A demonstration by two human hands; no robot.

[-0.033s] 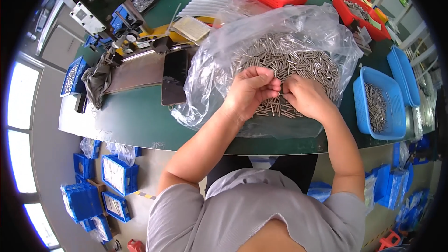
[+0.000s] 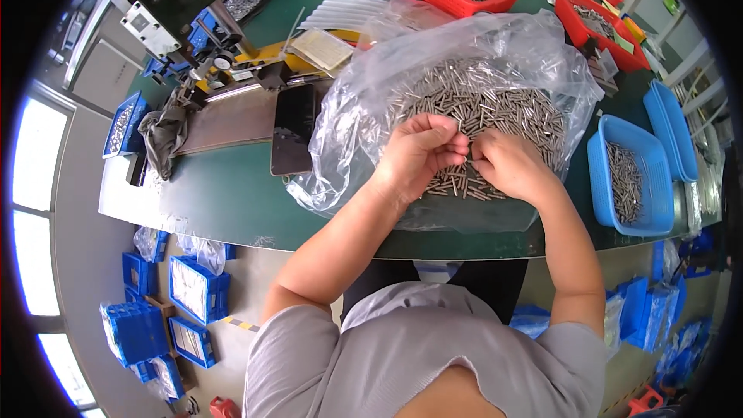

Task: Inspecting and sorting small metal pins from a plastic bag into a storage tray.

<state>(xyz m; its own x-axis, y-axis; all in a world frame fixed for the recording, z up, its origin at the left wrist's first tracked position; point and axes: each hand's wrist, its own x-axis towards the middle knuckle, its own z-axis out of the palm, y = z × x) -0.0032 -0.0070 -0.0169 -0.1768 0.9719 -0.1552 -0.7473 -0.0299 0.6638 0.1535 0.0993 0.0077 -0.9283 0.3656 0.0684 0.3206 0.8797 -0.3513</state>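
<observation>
your left hand [image 2: 418,156] and right hand [image 2: 507,166] are pinched on small metal pins [image 2: 487,108] piled in the clear bag [image 2: 364,116] on the green table [image 2: 232,193]. pins near the bag's open edge could roll off.

Pins [image 2: 480,112]: bare metal, dull silver, smooth, slight glint. Bag [image 2: 348,131] under them: thin clear plastic film, crinkled, glossy highlights. Table [image 2: 232,193]: dark green mat, matt, smooth. Blue basket [image 2: 615,186] and red baskets [image 2: 457,0]: moulded plastic, semi-gloss. Phone [image 2: 292,138]: glossy black glass face. Rag [image 2: 162,135]: grey cloth, rumpled, matt. Plate [image 2: 232,120] beside it: brownish flat metal, dull. Press fixture [image 2: 174,8]: machined metal, part painted blue. Left hand [image 2: 418,156] and right hand [image 2: 507,166] bare, no gloves. Shirt [image 2: 402,356]: grey knit fabric, matt.
</observation>
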